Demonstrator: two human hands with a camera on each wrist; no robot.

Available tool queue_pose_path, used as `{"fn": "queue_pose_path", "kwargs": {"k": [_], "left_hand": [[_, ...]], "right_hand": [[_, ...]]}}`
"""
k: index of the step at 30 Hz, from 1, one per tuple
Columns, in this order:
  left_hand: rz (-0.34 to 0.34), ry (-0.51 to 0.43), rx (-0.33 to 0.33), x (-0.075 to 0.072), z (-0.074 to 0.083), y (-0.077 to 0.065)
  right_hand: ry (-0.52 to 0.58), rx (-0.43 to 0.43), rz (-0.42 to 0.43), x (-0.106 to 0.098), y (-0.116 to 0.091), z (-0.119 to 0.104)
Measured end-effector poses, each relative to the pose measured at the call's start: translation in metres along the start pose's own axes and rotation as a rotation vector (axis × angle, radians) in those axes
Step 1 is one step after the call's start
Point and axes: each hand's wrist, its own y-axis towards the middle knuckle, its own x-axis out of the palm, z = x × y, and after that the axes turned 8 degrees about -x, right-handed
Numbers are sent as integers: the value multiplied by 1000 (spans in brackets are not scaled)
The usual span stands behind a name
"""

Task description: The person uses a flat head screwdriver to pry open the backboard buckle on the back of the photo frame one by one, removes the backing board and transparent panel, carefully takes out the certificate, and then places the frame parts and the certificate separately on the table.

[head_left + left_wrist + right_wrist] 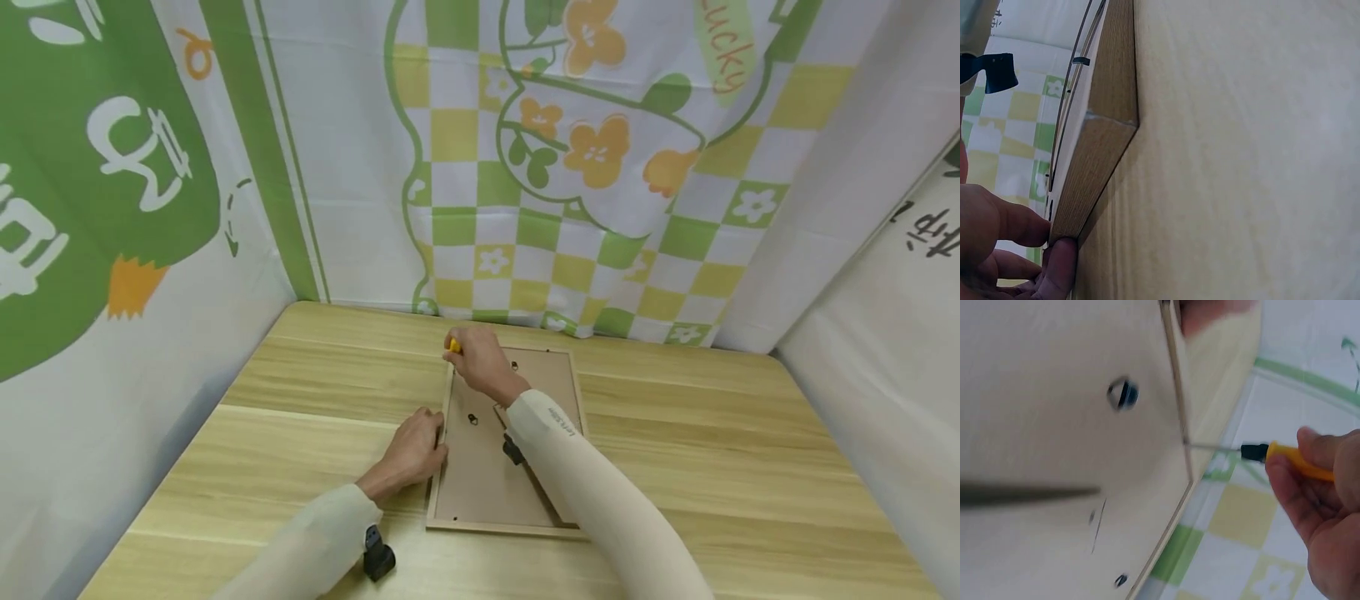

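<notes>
A wooden picture frame (432,508) lies with its brown backing board (487,487) facing up. My right hand (480,357) grips the yellow handle of a screwdriver (1300,464) near the far left corner. In the right wrist view the metal shaft reaches the frame's edge, its tip right at the rim. Lower along the same side, my left hand (411,446) holds the frame's left edge. In the left wrist view, one fingertip (1063,262) lies against the wooden side and another is at the upper rim.
Small dark metal fittings (472,419) sit on the backing. A stand flap (551,496) lies partly under my right forearm. The wood-grain table (697,467) extends around the frame, with a patterned curtain (570,267) behind it.
</notes>
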Motion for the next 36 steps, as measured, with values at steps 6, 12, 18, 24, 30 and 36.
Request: {"fn": "queue_pose_path", "kwargs": {"k": [6, 12, 18, 24, 30, 36], "left_hand": [[3, -10, 21, 5, 3, 2], [0, -39, 12, 8, 7, 0], [0, -53, -5, 10, 7, 1], [-16, -85, -17, 8, 6, 0], [-22, -111, -40, 5, 5, -2], [-33, -118, -59, 5, 2, -3]], "right_hand": [[29, 47, -5, -4, -7, 8], [210, 218, -3, -15, -27, 37], [197, 254, -93, -29, -52, 60], [80, 175, -179, -46, -79, 80], [175, 204, -210, -70, -112, 96], [351, 330, -119, -94, -156, 115]]}}
